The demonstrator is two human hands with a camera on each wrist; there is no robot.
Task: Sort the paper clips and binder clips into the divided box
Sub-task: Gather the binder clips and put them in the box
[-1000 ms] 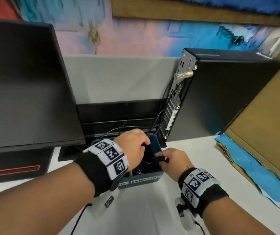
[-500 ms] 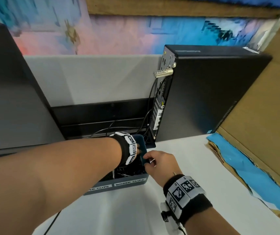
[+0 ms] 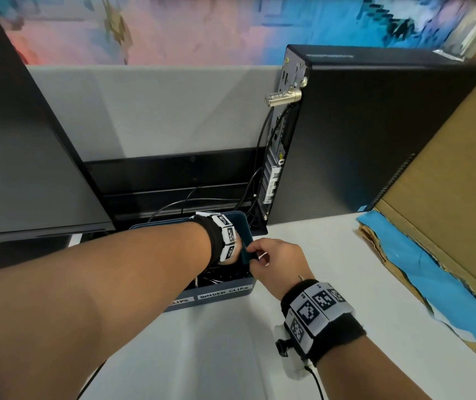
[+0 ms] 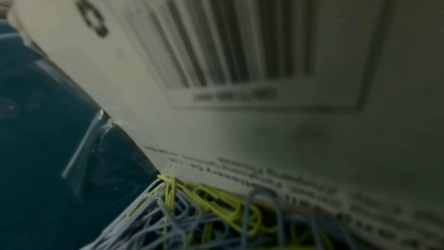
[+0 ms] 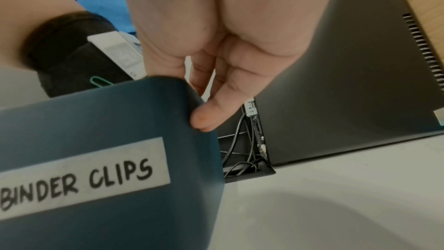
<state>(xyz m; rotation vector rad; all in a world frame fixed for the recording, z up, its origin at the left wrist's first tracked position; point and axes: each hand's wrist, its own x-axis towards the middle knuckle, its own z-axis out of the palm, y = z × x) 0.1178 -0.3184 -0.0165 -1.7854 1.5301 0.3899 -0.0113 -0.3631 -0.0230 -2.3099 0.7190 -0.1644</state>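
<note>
The blue divided box (image 3: 244,229) stands at the desk's back edge, its front wall labelled "BINDER CLIPS" (image 5: 84,176). My left hand (image 3: 235,252) reaches down into it, fingers hidden behind the wristband. In the left wrist view a white card divider (image 4: 240,121) with a barcode rises beside yellow and pale blue paper clips (image 4: 216,206) and the box wall (image 4: 48,121). My right hand (image 3: 259,254) grips the box's right rim (image 5: 120,121), thumb (image 5: 211,119) outside and fingers curled over the edge. Dark binder clips (image 3: 225,277) lie in the right compartment. A green paper clip (image 5: 100,81) shows above the rim.
A black computer tower (image 3: 375,140) stands right behind the box, with cables (image 3: 254,197) running down its back. A monitor (image 3: 14,154) fills the left. Cardboard with blue paper (image 3: 433,269) lies along the right. White desk (image 3: 317,255) spreads in front.
My left hand has pushed further down into the box, the forearm stretching across the view. The right hand keeps its hold on the rim. The camera has swung a little to the right.
</note>
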